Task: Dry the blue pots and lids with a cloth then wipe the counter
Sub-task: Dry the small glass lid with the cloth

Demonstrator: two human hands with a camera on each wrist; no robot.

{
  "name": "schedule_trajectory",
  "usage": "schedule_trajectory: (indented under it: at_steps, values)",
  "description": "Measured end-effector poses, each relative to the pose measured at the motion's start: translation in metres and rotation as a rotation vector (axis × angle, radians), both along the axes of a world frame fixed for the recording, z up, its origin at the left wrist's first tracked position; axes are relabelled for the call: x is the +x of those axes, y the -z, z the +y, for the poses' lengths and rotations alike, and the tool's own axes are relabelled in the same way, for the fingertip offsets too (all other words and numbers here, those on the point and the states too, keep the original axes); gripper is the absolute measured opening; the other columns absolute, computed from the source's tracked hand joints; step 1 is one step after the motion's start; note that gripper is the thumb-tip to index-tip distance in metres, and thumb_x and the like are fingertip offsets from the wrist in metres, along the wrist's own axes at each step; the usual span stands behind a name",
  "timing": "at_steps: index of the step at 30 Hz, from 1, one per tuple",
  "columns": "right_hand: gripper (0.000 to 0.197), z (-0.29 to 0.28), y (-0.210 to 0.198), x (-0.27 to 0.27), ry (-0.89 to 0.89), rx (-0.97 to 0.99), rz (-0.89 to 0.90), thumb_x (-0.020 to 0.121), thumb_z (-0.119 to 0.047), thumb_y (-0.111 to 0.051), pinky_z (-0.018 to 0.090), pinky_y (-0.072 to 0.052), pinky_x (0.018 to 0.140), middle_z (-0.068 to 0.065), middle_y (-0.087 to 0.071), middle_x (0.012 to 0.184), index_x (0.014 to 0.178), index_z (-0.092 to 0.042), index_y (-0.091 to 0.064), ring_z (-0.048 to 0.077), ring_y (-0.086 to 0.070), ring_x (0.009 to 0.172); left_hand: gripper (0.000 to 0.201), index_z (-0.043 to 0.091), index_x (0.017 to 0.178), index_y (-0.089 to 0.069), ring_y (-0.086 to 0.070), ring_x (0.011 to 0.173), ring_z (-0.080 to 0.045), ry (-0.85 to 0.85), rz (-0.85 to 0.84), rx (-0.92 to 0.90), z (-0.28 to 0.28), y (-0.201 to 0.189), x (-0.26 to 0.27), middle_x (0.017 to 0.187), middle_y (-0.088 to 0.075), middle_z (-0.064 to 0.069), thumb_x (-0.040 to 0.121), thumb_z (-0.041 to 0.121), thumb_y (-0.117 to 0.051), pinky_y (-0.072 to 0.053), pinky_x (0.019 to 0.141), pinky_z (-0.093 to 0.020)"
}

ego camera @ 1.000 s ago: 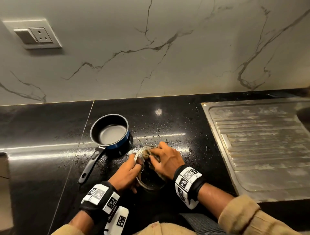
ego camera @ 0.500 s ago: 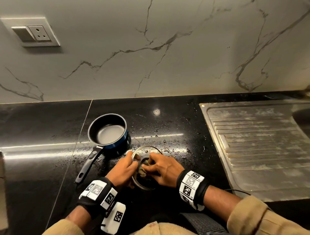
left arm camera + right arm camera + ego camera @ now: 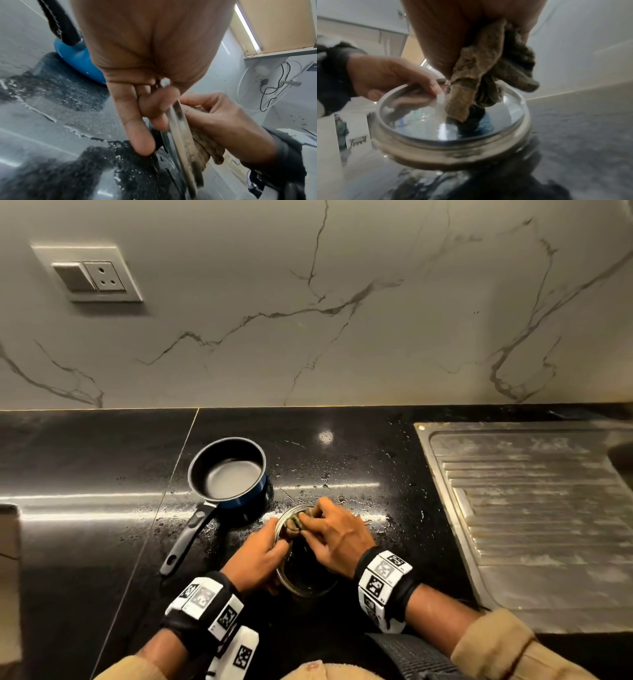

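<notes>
Lid [image 3: 301, 573]: glass, steel-rimmed, tilted above the wet tabletop [image 3: 359, 460]
Left hand [image 3: 255, 559]: pinching its rim
Right hand [image 3: 337, 537]: bunching a cloth [image 3: 296, 523] against the glass (olive-brown)
Pot [image 3: 227, 470]: blue, just beside

**What the views left unseen**

In the head view the right hand [image 3: 334, 537] covered much of the glass lid [image 3: 301, 583], and most of the cloth [image 3: 295, 522] lay hidden beneath its fingers. The left hand [image 3: 255, 561] hid the lid's near-left rim. The sink drainboard [image 3: 534, 508] ran off the right edge. In the left wrist view the palm blocked most of the blue pot [image 3: 75, 59], and its handle was cut off at the top. The lid's edge there was smeared by blur. In the right wrist view the lid's knob could not be made out behind the cloth, and the counter [image 3: 582, 135] was soft and unfocused.
</notes>
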State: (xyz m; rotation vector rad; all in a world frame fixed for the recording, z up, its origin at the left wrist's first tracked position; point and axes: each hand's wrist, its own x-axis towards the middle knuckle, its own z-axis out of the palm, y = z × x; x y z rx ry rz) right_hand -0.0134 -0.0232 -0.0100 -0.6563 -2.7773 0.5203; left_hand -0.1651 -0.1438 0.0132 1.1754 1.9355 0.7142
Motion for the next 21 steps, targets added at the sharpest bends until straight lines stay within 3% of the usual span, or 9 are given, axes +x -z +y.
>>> schedule_trajectory:
  at_steps: [2, 4, 5, 8, 10, 12, 15, 17, 21]
  values:
    - [0.029, -0.003, -0.002, 0.000, -0.075, -0.073, -0.008, 0.092, -0.040, -0.060, 0.033, -0.055, 0.062, -0.001, -0.051, 0.095, 0.116, -0.027, -0.068, 0.017, -0.057, 0.074, 0.034, 0.020, 0.112, -0.052, -0.070, 0.079, -0.020, -0.012, 0.030, 0.013, -0.002, -0.001, -0.002, 0.097, -0.069, -0.007, 0.084, 0.039, -0.046, -0.056, 0.072, -0.037]
    - [0.031, 0.000, -0.004, 0.010, -0.139, -0.124, -0.077, 0.091, -0.043, -0.062, 0.034, -0.055, 0.072, -0.002, -0.054, 0.099, 0.118, -0.031, -0.069, 0.018, -0.060, 0.080, 0.002, 0.025, 0.096, -0.051, -0.066, 0.070, -0.001, -0.017, 0.098, 0.057, -0.001, -0.001, -0.003, 0.088, -0.066, 0.000, 0.095, 0.023, -0.051, -0.052, 0.060, -0.022]
    - [0.032, 0.003, -0.005, 0.018, -0.144, -0.139, -0.089, 0.090, -0.044, -0.063, 0.033, -0.055, 0.075, -0.004, -0.055, 0.101, 0.120, -0.033, -0.069, 0.016, -0.060, 0.083, 0.013, 0.027, 0.091, -0.049, -0.064, 0.067, 0.001, -0.026, 0.149, 0.080, 0.000, 0.000, -0.005, 0.083, -0.064, 0.003, 0.098, 0.016, -0.052, -0.050, 0.059, -0.020]
    - [0.034, 0.014, -0.007, 0.044, 0.008, -0.241, 0.028, 0.087, -0.047, -0.064, 0.028, -0.053, 0.076, -0.010, -0.056, 0.095, 0.118, -0.035, -0.071, 0.008, -0.059, 0.082, 0.017, 0.018, 0.093, -0.051, -0.062, 0.066, -0.021, -0.016, 0.326, 0.160, -0.001, -0.007, -0.008, 0.073, -0.064, -0.005, 0.093, 0.035, -0.048, -0.052, 0.065, -0.041]
    - [0.035, 0.021, -0.009, 0.061, 0.126, -0.323, 0.148, 0.083, -0.047, -0.065, 0.028, -0.053, 0.074, -0.012, -0.057, 0.090, 0.114, -0.033, -0.073, 0.005, -0.059, 0.081, 0.035, 0.018, 0.100, -0.056, -0.062, 0.063, -0.031, 0.014, 0.604, 0.186, -0.001, -0.013, -0.009, 0.069, -0.065, -0.009, 0.086, 0.047, -0.043, -0.051, 0.061, -0.042]
    - [0.034, 0.027, -0.009, 0.075, 0.190, -0.353, 0.214, 0.080, -0.045, -0.068, 0.026, -0.052, 0.074, -0.013, -0.058, 0.088, 0.111, -0.033, -0.075, 0.004, -0.060, 0.082, 0.039, 0.015, 0.102, -0.064, -0.064, 0.054, -0.030, 0.054, 0.808, 0.297, -0.002, -0.018, -0.010, 0.066, -0.067, -0.006, 0.085, 0.048, -0.050, -0.052, 0.050, -0.038]
    - [0.028, 0.033, -0.007, 0.091, 0.264, -0.357, 0.267, 0.080, -0.038, -0.074, 0.019, -0.049, 0.073, -0.012, -0.059, 0.084, 0.107, -0.031, -0.077, 0.005, -0.062, 0.081, 0.042, 0.013, 0.107, -0.073, -0.066, 0.047, -0.024, 0.124, 0.909, 0.375, -0.005, -0.020, -0.008, 0.099, -0.077, -0.004, 0.070, 0.028, -0.086, -0.052, 0.041, -0.030]
    - [0.026, 0.035, -0.004, 0.100, 0.311, -0.343, 0.274, 0.081, -0.031, -0.078, 0.017, -0.049, 0.072, -0.012, -0.060, 0.083, 0.107, -0.030, -0.077, 0.005, -0.062, 0.081, 0.043, 0.012, 0.114, -0.073, -0.065, 0.045, -0.022, 0.196, 0.960, 0.395, -0.006, -0.014, -0.006, 0.129, -0.069, -0.005, 0.075, 0.028, -0.077, -0.052, 0.039, -0.028]
    - [0.027, 0.035, -0.001, 0.108, 0.372, -0.347, 0.281, 0.080, -0.028, -0.080, 0.011, -0.045, 0.071, -0.012, -0.059, 0.082, 0.108, -0.028, -0.077, 0.005, -0.061, 0.081, 0.048, 0.015, 0.114, -0.074, -0.060, 0.043, -0.018, 0.430, 1.077, 0.456, -0.006, 0.003, 0.001, 0.138, -0.064, -0.008, 0.080, 0.032, -0.044, -0.046, 0.040, -0.024]
